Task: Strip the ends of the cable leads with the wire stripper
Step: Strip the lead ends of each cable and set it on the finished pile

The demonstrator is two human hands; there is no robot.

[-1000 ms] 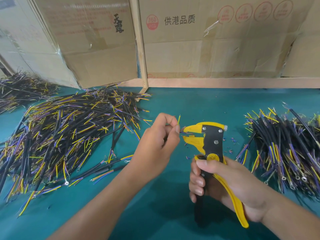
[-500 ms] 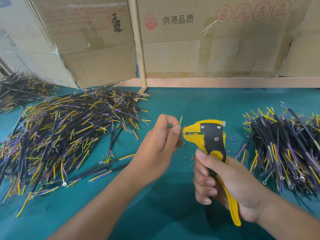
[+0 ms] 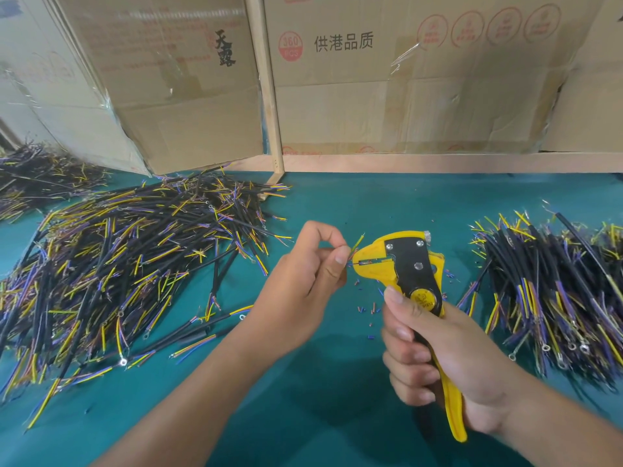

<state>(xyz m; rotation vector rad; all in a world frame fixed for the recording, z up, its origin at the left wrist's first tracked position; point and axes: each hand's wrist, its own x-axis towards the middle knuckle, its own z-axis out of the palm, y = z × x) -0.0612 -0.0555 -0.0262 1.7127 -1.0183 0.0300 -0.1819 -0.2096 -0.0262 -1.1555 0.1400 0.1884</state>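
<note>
My left hand pinches a cable's thin leads between thumb and forefinger, right at the nose of the yellow and black wire stripper. One lead runs into the stripper's jaws, which are closed; a yellow-green lead sticks up above my fingertips. The rest of the cable is hidden behind my hand. My right hand grips the stripper's handles, squeezed together, with the yellow handle tail poking out below my palm.
A big heap of black cables with yellow and purple leads lies on the teal table at left, a second heap at right. Tiny insulation scraps dot the mat under the stripper. Cardboard boxes wall off the back.
The stripper's jaws were open a second ago; my right hand has squeezed the handles and the jaws have closed on the lead. My left hand has stayed in place.
</note>
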